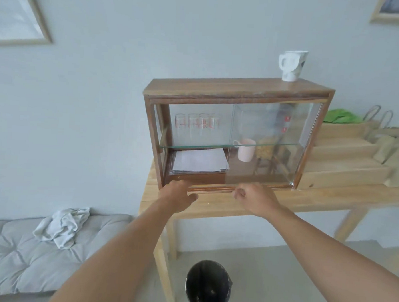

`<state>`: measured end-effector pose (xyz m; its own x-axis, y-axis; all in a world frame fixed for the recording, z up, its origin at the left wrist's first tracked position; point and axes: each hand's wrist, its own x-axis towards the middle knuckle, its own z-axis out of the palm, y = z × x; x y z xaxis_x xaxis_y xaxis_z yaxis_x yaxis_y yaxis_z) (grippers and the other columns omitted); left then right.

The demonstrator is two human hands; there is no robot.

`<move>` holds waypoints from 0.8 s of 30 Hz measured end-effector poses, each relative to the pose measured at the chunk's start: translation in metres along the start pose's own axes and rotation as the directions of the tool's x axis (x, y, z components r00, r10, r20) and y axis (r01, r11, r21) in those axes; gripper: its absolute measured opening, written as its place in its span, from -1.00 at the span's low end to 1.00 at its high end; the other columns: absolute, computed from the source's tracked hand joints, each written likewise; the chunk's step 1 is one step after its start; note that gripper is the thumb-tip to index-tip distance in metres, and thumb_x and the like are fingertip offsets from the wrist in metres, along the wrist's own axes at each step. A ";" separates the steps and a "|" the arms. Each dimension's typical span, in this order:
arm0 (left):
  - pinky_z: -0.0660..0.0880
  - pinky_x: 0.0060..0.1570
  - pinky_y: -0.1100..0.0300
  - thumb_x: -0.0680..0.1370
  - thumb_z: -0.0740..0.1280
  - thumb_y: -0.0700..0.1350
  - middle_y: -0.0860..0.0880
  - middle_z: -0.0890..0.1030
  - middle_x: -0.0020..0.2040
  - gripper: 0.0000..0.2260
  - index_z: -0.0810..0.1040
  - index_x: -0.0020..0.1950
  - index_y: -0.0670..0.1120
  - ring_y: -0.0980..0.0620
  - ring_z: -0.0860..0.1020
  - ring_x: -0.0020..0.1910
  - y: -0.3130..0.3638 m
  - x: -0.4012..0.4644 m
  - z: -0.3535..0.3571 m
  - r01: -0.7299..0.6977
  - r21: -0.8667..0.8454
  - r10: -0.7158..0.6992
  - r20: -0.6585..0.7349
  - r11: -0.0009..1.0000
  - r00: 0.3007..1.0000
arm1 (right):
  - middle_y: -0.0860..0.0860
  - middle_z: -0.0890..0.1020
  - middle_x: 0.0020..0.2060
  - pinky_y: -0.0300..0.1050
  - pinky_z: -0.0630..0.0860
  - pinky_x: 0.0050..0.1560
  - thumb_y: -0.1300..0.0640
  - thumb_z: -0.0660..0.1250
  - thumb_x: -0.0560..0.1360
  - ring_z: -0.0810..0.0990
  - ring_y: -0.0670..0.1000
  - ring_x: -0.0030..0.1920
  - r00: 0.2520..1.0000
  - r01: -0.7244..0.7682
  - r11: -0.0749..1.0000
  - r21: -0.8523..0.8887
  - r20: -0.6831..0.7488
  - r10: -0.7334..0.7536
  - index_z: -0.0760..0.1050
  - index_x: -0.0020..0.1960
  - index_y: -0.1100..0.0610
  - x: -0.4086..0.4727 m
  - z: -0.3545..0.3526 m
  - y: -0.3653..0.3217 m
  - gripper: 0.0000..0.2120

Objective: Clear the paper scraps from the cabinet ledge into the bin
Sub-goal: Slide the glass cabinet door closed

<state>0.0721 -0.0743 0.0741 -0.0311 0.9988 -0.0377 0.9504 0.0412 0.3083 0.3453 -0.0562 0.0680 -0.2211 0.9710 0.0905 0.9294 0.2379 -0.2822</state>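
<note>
Two hands reach the cabinet ledge (pixel 215 188) on the wooden counter (pixel 307 199). Left hand (pixel 180 196) lies flat, fingers spread wide, at the ledge's left end. Right hand (pixel 254 197) is curled narrow; contents cannot be determined. Black bin (pixel 207 287) stands on the floor below.

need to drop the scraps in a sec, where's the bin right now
In the head view the black bin stands on the floor at bottom centre, below the wooden table's front edge beside its leg, between the two forearms.
</note>
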 end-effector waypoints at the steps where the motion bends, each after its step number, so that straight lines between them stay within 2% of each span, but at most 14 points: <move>1: 0.51 0.29 -0.01 0.60 0.36 0.23 -0.04 0.57 0.44 -0.48 0.47 0.52 0.06 -0.13 0.53 0.40 0.003 -0.002 -0.012 -0.014 0.006 0.014 -0.004 1.000 1.000 | -0.02 0.76 0.11 -0.01 0.56 0.06 -0.15 0.26 0.65 0.68 0.14 0.19 1.000 0.015 1.000 -0.003 -0.009 -0.015 0.68 0.11 0.00 0.000 -0.010 -0.004 -0.70; 5: 0.51 0.19 -0.03 0.64 0.31 0.22 -0.10 0.57 0.40 -0.46 0.42 0.53 -0.03 -0.18 0.54 0.36 0.014 -0.016 -0.040 -0.037 0.075 0.039 -0.022 0.997 0.999 | 0.03 0.70 0.27 0.08 0.58 0.21 -0.18 0.26 0.67 0.61 0.17 0.33 0.999 0.041 0.999 -0.028 0.004 -0.040 0.64 0.26 0.06 -0.008 -0.030 -0.013 -0.62; 9: 0.49 0.32 -0.07 0.64 0.31 0.20 -0.10 0.50 0.49 -0.44 0.37 0.56 -0.04 -0.17 0.48 0.44 0.014 -0.026 -0.040 -0.043 0.074 0.044 -0.013 0.996 0.999 | 0.03 0.60 0.41 0.04 0.49 0.30 -0.17 0.24 0.68 0.51 0.15 0.45 0.999 0.037 0.999 -0.036 0.025 -0.036 0.56 0.43 0.04 -0.012 -0.030 -0.013 -0.56; 11: 0.44 0.40 -0.11 0.65 0.30 0.20 -0.09 0.38 0.60 -0.39 0.28 0.62 -0.05 -0.16 0.38 0.53 0.012 -0.027 -0.038 -0.036 0.072 0.036 -0.001 0.997 0.999 | 0.04 0.45 0.56 0.06 0.42 0.41 -0.15 0.24 0.69 0.39 0.15 0.56 0.998 0.042 0.998 -0.047 0.043 -0.040 0.45 0.56 0.04 -0.010 -0.031 -0.011 -0.50; 14: 0.39 0.44 -0.18 0.65 0.29 0.21 -0.06 0.12 0.71 -0.29 0.09 0.69 -0.01 -0.15 0.21 0.64 0.004 -0.023 -0.037 0.004 0.059 -0.003 -0.008 0.998 1.000 | 0.05 0.09 0.74 0.20 0.32 0.55 -0.12 0.24 0.70 0.12 0.15 0.70 0.998 0.064 0.992 -0.104 0.035 -0.060 0.26 0.68 0.01 0.004 -0.037 -0.005 -0.41; 16: 0.36 0.46 -0.20 0.65 0.30 0.21 -0.07 0.02 0.73 -0.25 0.01 0.70 -0.01 -0.16 0.11 0.67 -0.004 -0.016 -0.038 0.032 0.040 -0.030 -0.040 0.999 0.999 | 0.03 -0.15 0.76 0.24 0.20 0.63 -0.09 0.24 0.70 -0.11 0.13 0.74 0.997 0.083 0.985 -0.152 0.014 -0.082 0.11 0.72 0.01 0.018 -0.045 -0.001 -0.34; 19: 0.32 0.50 -0.23 0.65 0.29 0.22 -0.07 -0.13 0.73 -0.18 -0.12 0.71 -0.01 -0.16 -0.03 0.70 -0.019 -0.006 -0.036 0.095 0.013 -0.093 -0.109 0.995 0.990 | 0.07 -0.36 0.71 0.26 -0.02 0.71 -0.02 0.29 0.69 -0.35 0.15 0.72 0.982 0.159 0.945 -0.284 -0.051 -0.181 -0.10 0.75 0.03 0.039 -0.056 0.001 -0.21; 21: 0.32 0.48 -0.23 0.64 0.30 0.22 -0.10 -0.17 0.73 -0.13 -0.20 0.70 -0.01 -0.19 -0.05 0.70 -0.027 -0.001 -0.032 0.142 -0.022 -0.143 -0.159 0.990 0.977 | 0.11 -0.43 0.69 0.31 -0.11 0.71 0.03 0.30 0.68 -0.42 0.20 0.69 0.966 0.177 0.900 -0.399 -0.106 -0.237 -0.23 0.75 0.04 0.051 -0.060 0.002 -0.13; 24: 0.32 0.48 -0.22 0.63 0.31 0.22 -0.15 -0.22 0.72 -0.08 -0.29 0.69 -0.02 -0.22 -0.07 0.69 -0.040 0.005 -0.025 0.182 -0.107 -0.201 -0.210 0.978 0.957 | 0.16 -0.44 0.68 0.40 -0.17 0.67 0.19 0.31 0.62 -0.41 0.26 0.68 0.938 0.133 0.843 -0.521 -0.209 -0.277 -0.31 0.73 0.09 0.067 -0.062 0.007 -0.04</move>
<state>0.0266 -0.0703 0.0849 -0.2856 0.9530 0.1015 0.8904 0.2247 0.3960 0.3554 0.0096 0.1315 -0.4030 0.8402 0.3630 0.9083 0.3184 0.2714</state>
